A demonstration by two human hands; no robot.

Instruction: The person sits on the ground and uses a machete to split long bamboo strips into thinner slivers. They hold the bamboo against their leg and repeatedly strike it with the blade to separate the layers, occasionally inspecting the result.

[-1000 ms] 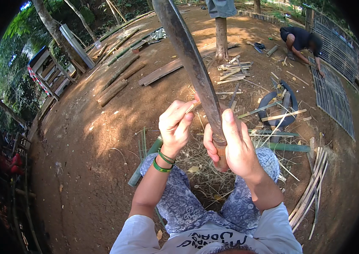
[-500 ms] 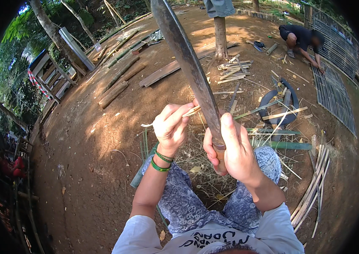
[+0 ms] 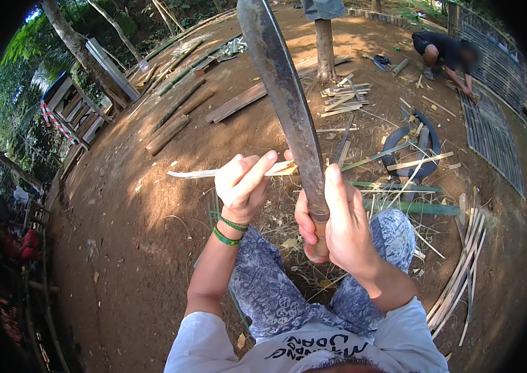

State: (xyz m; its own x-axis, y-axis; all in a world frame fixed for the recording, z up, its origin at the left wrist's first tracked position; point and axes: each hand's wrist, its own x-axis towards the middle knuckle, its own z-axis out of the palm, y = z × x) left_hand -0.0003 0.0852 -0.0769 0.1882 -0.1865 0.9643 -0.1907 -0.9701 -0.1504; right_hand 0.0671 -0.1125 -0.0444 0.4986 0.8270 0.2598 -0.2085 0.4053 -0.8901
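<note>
Bamboo strip point(image 3: 195, 174), pale and narrow, held crosswise in front of a person seen from above. The fingers of the left hand point(image 3: 245, 183) are closed around it; one end sticks out to the left, and the other reaches just beside the blade of a large machete point(image 3: 291, 105). Whether strip and blade touch, one cannot tell. The fingers of the right hand point(image 3: 343, 227) grip the machete's wooden handle point(image 3: 321, 239), thumb up against the base of the blade, which points upward and leans a little left.

Beyond the right hand, a dark tyre-like ring point(image 3: 394, 140) lies on brown earth point(image 3: 120, 248). A short log point(image 3: 424, 146) lies within it, and a light slat point(image 3: 428, 160) crosses over its near part. Far left, an open wooden rack point(image 3: 56, 87) holds pieces of wood point(image 3: 75, 113), with a red-and-white band point(image 3: 52, 121) along its side.

At the lower right, long thin strips point(image 3: 459, 280) lie in a loose bundle. At the upper right, another person point(image 3: 442, 53) crouches, hands at the edge of a slatted panel point(image 3: 493, 133).
</note>
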